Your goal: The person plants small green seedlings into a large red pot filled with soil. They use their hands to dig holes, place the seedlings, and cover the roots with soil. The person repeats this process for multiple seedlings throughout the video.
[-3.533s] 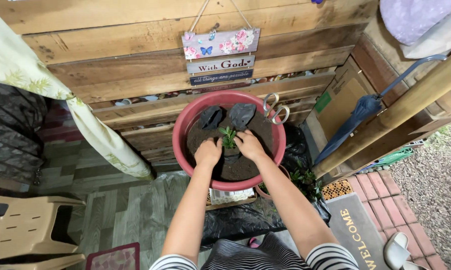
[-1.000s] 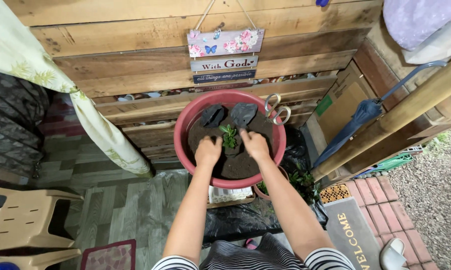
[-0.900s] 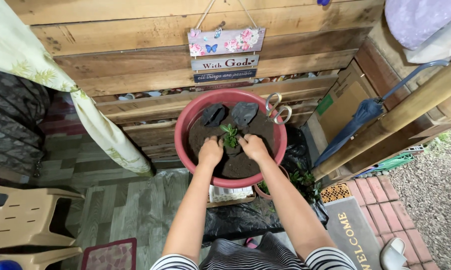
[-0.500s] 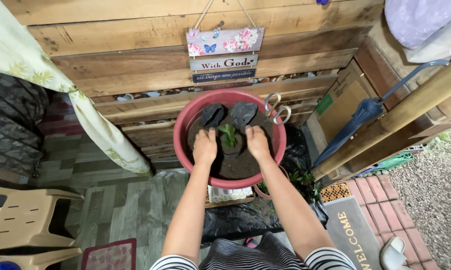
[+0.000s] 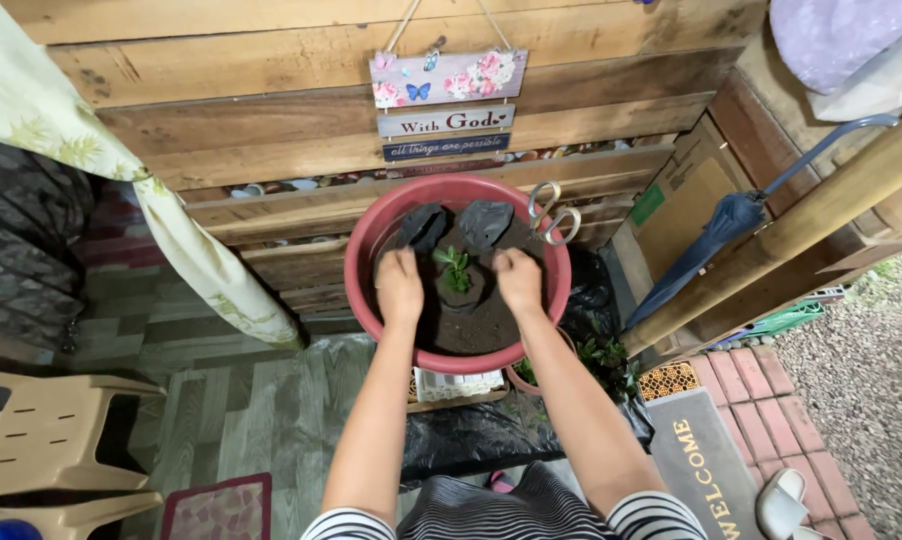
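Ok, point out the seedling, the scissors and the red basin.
seedling [image 5: 455,264], head view, on its green leaves, between the two hands.
scissors [image 5: 551,212], head view, on the handle loops resting at the basin's far right edge.
red basin [image 5: 357,262], head view, on its left rim.

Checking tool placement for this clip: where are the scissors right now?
In the head view, the scissors rest on the far right rim of the red basin, just beyond the right hand.

Floral hanging sign [image 5: 446,100] — cardboard box [image 5: 686,195].
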